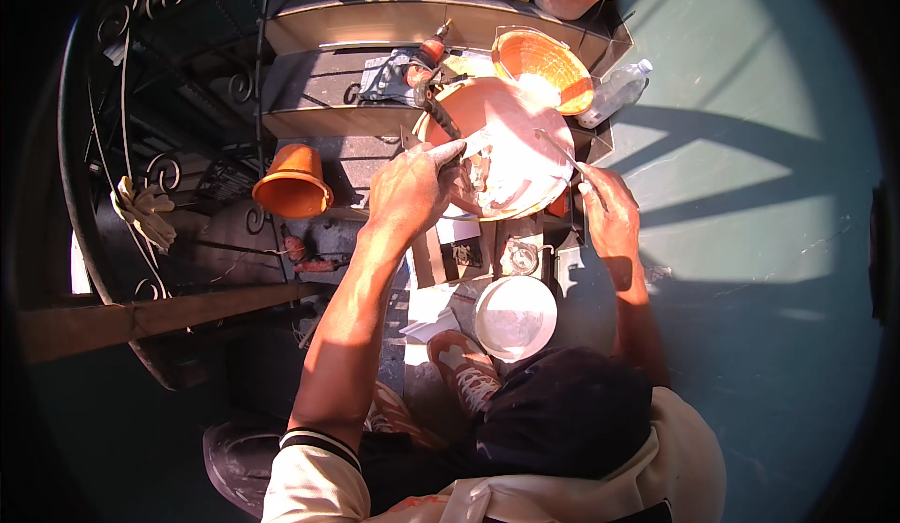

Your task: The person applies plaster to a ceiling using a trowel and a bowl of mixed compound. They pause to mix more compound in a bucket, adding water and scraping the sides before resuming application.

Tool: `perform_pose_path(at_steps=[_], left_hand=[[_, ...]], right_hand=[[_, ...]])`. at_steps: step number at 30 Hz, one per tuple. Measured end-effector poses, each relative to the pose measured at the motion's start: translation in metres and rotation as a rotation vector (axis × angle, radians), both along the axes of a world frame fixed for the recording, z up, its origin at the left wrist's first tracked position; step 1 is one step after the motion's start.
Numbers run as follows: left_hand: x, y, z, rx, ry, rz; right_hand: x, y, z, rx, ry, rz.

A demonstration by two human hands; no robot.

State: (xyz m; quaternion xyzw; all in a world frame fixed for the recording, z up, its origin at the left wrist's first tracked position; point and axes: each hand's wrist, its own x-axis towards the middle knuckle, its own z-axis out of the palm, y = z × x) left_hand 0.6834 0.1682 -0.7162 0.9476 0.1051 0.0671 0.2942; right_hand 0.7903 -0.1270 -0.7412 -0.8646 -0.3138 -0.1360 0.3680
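Working whitish mix (516, 174) in round pinkish basin (461, 101): R hand (611, 206), clamped on slim metal tool (562, 154), shd skim low; L hand (412, 186): grip unclear.

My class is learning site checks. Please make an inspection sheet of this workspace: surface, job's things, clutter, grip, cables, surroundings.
Surface: dark steps, partly sunlit, partly shadowed.
Job's things: round basin holding pale mix; slim tool over it, its tip at the mix.
Clutter: drill on a step; left bucket, tipped with its mouth toward the person; right bucket and bottle beyond the basin; bowl near the feet.
Grip: right hand closed on the slim tool; left hand at the basin's left side, hold unclear.
Cables: nothing seen for certain.
Surroundings: railing on the left; green floor on the right, crossed by shadows.
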Motion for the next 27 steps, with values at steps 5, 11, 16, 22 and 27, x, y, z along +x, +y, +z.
perform_pose_path(at_steps=[5,11,16,22,27], left_hand=[[-0.005,0.003,0.006,0.044,0.01,-0.056],[-0.011,0.007,0.003,0.017,-0.092,-0.12],[-0.011,0.007,0.003,0.059,-0.074,-0.097],[-0.011,0.01,0.008,-0.026,-0.136,-0.024],[-0.012,0.037,-0.003,-0.298,-0.192,0.118]], right_hand=[[0.009,0.006,0.007,-0.123,-0.254,0.167],[0.027,0.012,0.016,-0.388,-0.208,0.194],[0.031,0.019,0.026,-0.101,-0.275,0.05],[0.024,0.03,0.006,-0.606,0.129,-0.01],[0.034,0.011,-0.018,-0.228,0.139,-0.017]])
